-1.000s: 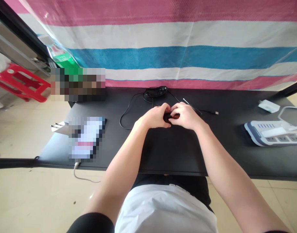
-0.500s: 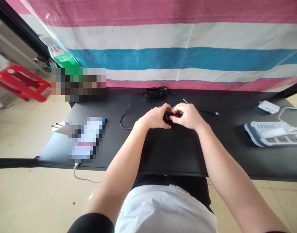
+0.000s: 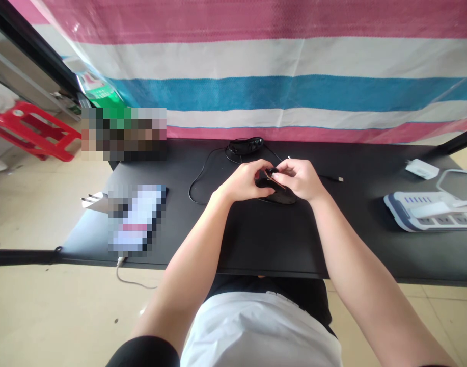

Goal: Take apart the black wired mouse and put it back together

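Observation:
My left hand [image 3: 245, 182] and my right hand [image 3: 301, 178] meet over the middle of the black table [image 3: 363, 244]. Both are closed on a small black device [image 3: 276, 193] that looks like a computer mouse, lifted slightly off the table. My right fingers pinch a small part at its top. A thin black cable [image 3: 202, 178] runs from under my hands to a coiled bundle [image 3: 244, 146] at the table's back edge.
A white power strip [image 3: 428, 211] with a white cable lies at the right. A small white adapter [image 3: 422, 167] sits behind it. A blurred phone-like item [image 3: 136, 219] lies at the left. A striped tarp [image 3: 256, 76] hangs behind the table. A red stool [image 3: 34, 130] stands far left.
My hands have tilted the black device up, so more of its dark underside shows below my right hand. My right fingers shifted to pinch near its top.

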Action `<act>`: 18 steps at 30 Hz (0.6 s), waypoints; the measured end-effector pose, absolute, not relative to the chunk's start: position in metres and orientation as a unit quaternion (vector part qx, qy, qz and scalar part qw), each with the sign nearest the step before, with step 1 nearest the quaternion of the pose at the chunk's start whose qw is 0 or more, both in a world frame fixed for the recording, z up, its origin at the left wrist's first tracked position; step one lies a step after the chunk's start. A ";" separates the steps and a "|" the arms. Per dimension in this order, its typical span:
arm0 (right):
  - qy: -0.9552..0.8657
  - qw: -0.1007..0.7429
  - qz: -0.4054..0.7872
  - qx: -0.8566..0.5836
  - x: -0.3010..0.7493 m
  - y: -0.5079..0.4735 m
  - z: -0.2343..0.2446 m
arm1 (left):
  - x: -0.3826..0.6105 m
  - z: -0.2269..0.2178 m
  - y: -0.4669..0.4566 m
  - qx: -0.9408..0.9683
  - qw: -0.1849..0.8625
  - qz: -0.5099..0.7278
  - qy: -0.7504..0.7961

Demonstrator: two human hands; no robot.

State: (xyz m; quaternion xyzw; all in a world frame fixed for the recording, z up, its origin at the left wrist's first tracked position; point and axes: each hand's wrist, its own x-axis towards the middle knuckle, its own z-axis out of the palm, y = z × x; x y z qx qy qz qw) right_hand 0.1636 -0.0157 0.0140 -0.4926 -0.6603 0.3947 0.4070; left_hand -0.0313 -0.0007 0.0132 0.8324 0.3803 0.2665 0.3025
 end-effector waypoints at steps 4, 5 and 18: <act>-0.610 0.445 0.438 -0.487 0.162 -0.013 0.013 | -0.031 0.010 0.000 0.822 0.316 0.287 0.377; -0.600 0.453 0.446 -0.485 0.162 -0.012 0.012 | -0.031 0.009 0.000 0.820 0.321 0.295 0.372; -0.491 0.508 0.545 -0.451 0.161 -0.006 0.006 | -0.029 0.009 0.002 0.821 0.289 0.277 0.406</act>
